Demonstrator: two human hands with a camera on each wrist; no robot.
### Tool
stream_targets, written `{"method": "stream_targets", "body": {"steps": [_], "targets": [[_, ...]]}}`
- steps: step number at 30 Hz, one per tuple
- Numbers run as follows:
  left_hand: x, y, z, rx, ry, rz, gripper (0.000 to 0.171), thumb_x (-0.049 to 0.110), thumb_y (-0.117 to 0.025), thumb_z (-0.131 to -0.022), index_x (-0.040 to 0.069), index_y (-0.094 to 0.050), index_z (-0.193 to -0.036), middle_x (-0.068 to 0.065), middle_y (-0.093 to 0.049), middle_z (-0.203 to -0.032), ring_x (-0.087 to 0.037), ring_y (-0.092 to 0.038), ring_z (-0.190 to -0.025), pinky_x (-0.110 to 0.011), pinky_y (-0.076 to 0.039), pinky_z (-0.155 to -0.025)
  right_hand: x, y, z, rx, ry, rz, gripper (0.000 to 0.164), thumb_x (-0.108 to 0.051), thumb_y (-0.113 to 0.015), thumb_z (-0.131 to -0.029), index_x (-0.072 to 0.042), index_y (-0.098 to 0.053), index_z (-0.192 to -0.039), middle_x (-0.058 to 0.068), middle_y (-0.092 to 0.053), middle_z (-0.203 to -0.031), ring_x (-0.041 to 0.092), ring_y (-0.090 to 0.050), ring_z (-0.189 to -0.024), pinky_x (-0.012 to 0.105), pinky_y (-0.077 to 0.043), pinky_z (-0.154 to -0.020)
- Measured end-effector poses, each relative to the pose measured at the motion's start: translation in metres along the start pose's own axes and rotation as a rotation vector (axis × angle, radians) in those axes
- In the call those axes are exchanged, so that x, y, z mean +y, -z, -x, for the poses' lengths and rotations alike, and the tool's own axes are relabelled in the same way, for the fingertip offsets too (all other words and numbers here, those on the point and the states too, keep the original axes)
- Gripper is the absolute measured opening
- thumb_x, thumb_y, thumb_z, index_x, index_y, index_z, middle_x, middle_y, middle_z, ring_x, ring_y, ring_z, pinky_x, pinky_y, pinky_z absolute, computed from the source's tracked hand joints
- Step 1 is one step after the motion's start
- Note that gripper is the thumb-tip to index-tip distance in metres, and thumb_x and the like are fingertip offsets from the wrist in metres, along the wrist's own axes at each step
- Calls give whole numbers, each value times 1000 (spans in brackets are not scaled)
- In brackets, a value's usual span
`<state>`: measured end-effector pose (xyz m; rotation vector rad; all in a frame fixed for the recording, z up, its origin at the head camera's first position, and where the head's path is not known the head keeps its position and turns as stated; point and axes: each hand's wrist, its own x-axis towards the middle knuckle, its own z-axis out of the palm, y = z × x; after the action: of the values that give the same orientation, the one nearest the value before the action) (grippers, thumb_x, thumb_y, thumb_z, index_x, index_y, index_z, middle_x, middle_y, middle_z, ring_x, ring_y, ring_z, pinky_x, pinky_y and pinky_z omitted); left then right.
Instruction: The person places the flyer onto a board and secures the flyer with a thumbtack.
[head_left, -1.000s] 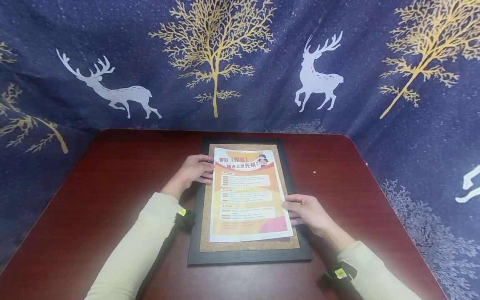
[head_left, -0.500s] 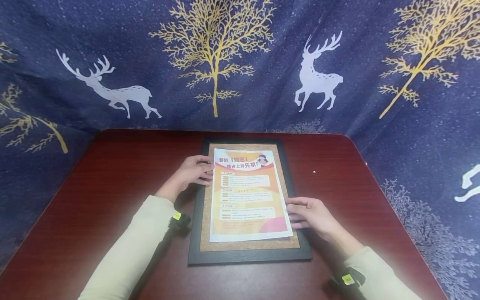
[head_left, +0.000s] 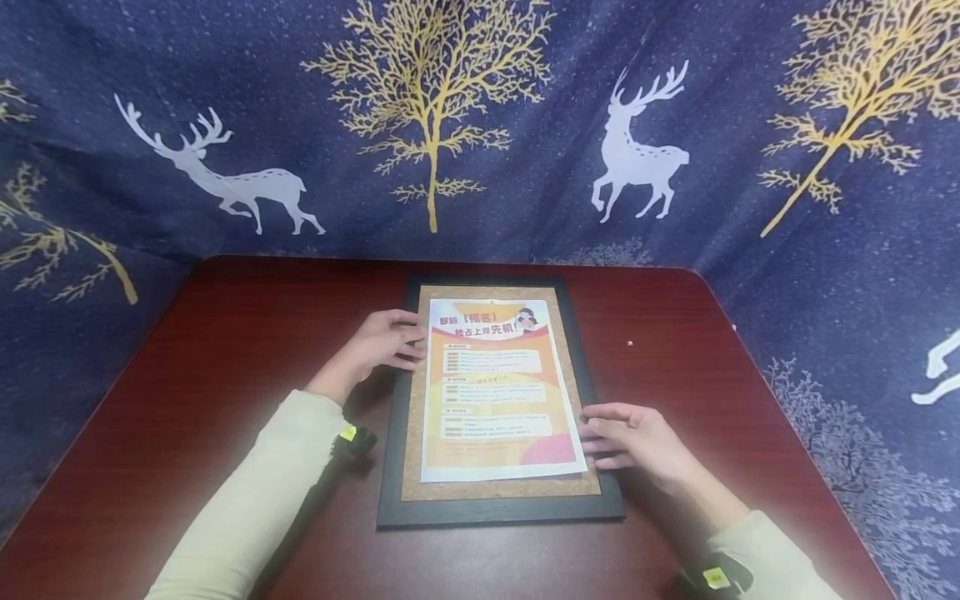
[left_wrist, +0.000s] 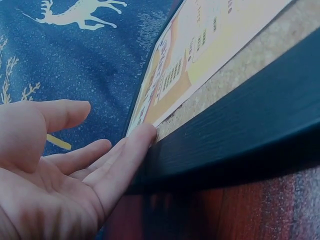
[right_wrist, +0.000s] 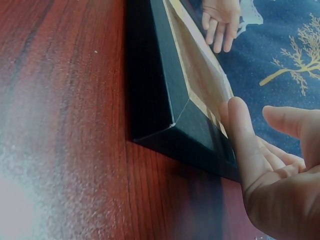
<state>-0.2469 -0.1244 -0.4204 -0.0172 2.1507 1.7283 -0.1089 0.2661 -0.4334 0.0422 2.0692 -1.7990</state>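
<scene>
A printed paper poster [head_left: 491, 392] in orange, yellow and pink lies over a cork board [head_left: 502, 490] with a black frame [head_left: 495, 512]. My left hand [head_left: 384, 342] is at the board's left side, fingers loosely extended; in the left wrist view its fingertips [left_wrist: 145, 132] reach the frame's inner edge beside the paper. At the lower right side is my right hand [head_left: 637, 437], thumb apart from the fingers and nothing pinched. In the right wrist view its fingertips [right_wrist: 237, 107] are over the frame's edge; whether they touch it I cannot tell.
The board lies on a dark red wooden table [head_left: 247, 358]. A tiny pale object [head_left: 630, 343] is on the table right of the board. Behind hangs a blue cloth [head_left: 517, 167] with deer and trees.
My right hand has moved right and toward me, off the poster's edge. My left hand has drawn back slightly to the left. The poster's upper edge sits slightly lower in the head view.
</scene>
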Motion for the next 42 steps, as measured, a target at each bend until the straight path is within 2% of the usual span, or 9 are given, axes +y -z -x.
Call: {"method": "stream_targets", "body": {"steps": [8, 12, 19, 26, 32, 36, 42], "targets": [[3, 2, 6, -18, -34, -6, 46, 11, -58, -101, -5, -46, -142, -29, -62, -126, -36, -71, -97, -42, -61, -75, 3, 9, 4, -18, 26, -11, 53, -14, -63, -100, 18, -44, -138, 26, -69, -116, 31, -72, -99, 47, -59, -79], [0, 5, 7, -27, -76, -20, 45, 10, -58, -102, -5, -47, -142, -28, -62, -128, -38, -71, -99, -42, -61, -74, 2, 13, 3, 11, 45, 15, 50, -13, -61, -100, 18, -45, -137, 23, -71, -113, 27, -73, -96, 46, -60, -79], [-5, 8, 11, -31, -168, -89, 41, 10, -62, -100, -4, -54, -138, -25, -64, -126, -36, -71, -100, -42, -61, -77, -4, 18, -2, 54, 142, 79, 44, -6, -61, -99, 20, -48, -133, 28, -70, -109, 25, -74, -90, 43, -60, -77], [-7, 6, 19, -3, -274, -238, 37, 9, -67, -97, 1, -62, -132, -17, -66, -123, -30, -69, -99, -39, -60, -76, -7, 29, -11, 120, 211, 128, 40, -2, -60, -99, 22, -49, -129, 29, -70, -106, 24, -75, -87, 42, -61, -74], [-11, 3, 25, 23, -375, -369, 35, 12, -69, -96, 2, -65, -129, -13, -66, -127, -26, -67, -106, -41, -57, -86, -7, 36, -20, 175, 223, 129, 39, -3, -62, -99, 21, -51, -127, 19, -75, -100, 22, -75, -84, 41, -61, -72], [-9, -1, 32, 6, -412, -414, 36, 11, -70, -95, 2, -66, -129, -12, -66, -127, -28, -65, -112, -45, -55, -92, -8, 40, -25, 210, 231, 137, 37, -2, -62, -98, 22, -52, -126, 19, -75, -99, 20, -75, -82, 40, -61, -71], [-12, -3, 37, -14, -529, -537, 36, 11, -74, -92, 5, -68, -127, -11, -65, -128, -29, -60, -118, -48, -50, -99, -7, 48, -33, 255, 238, 160, 35, -2, -61, -99, 21, -54, -124, 20, -74, -99, 19, -75, -81, 39, -61, -70]]}}
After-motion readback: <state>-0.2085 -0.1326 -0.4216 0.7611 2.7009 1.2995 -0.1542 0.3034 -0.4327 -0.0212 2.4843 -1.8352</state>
